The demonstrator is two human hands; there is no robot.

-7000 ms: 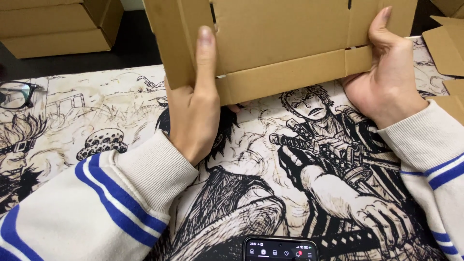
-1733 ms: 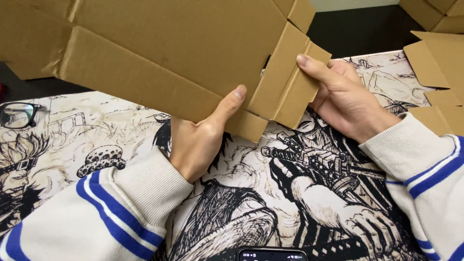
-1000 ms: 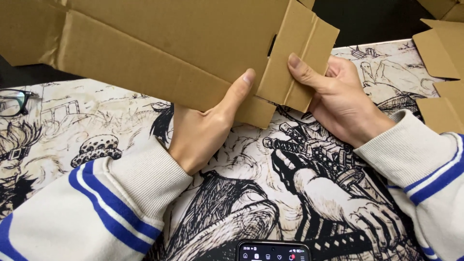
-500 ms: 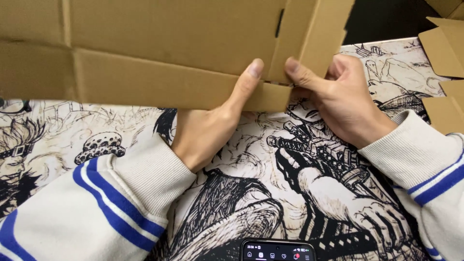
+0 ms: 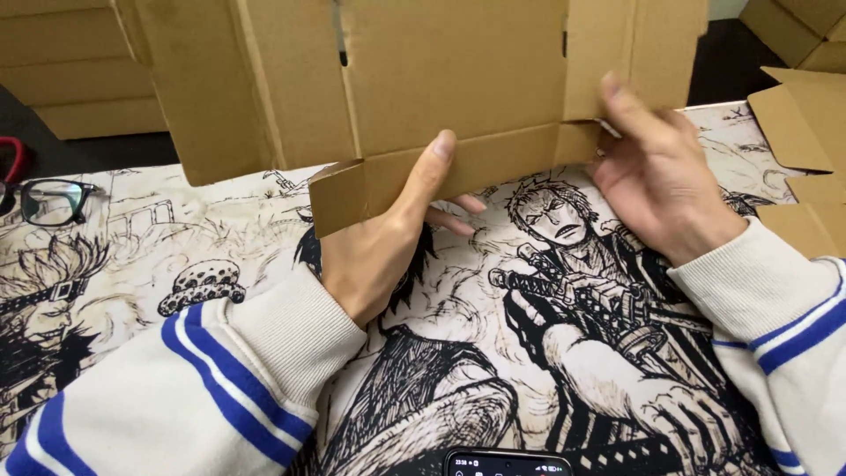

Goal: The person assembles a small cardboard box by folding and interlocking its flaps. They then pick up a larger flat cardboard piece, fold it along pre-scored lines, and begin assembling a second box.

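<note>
While the flat die-cut cardboard box blank (image 5: 423, 88) was held up off the table, this looked like the flap-folding stage of putting a mailer box together. Left hand (image 5: 388, 238) gripped the blank's near edge strip, thumb pressed up the front, fingers tucked behind. Right hand (image 5: 661, 176) pinched the small side tab at the right corner, so both were grasping cardboard, nothing let go. My guess was the next move needed that tab creased square along its score line while the left hand kept the panel steady. The blank itself was plain brown corrugated, slotted, unfolded, above the manga-print desk mat (image 5: 546, 353). Black-framed glasses (image 5: 53, 201) sat far left, more cardboard boxes (image 5: 802, 159) at right, a phone (image 5: 509, 464) near.
</note>
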